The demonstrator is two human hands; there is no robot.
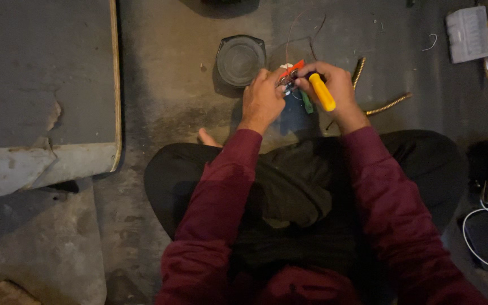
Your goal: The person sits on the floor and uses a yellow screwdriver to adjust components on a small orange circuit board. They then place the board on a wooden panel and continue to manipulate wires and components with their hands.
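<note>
- Nearest: dark red sleeves over crossed legs in black trousers; person seated on a concrete floor.
- Left hand clenched on a small wired part with an orange piece, held just above the floor.
- Right hand gripping a yellow-handled tool, its working end at the wired part; tip hidden.
- Just beyond the hands: round clear lid on the floor; thin wires trail upward.
- Right of the hands: flexible metal hose.
- Far right: grey box.
- Left: worn grey board.
</note>
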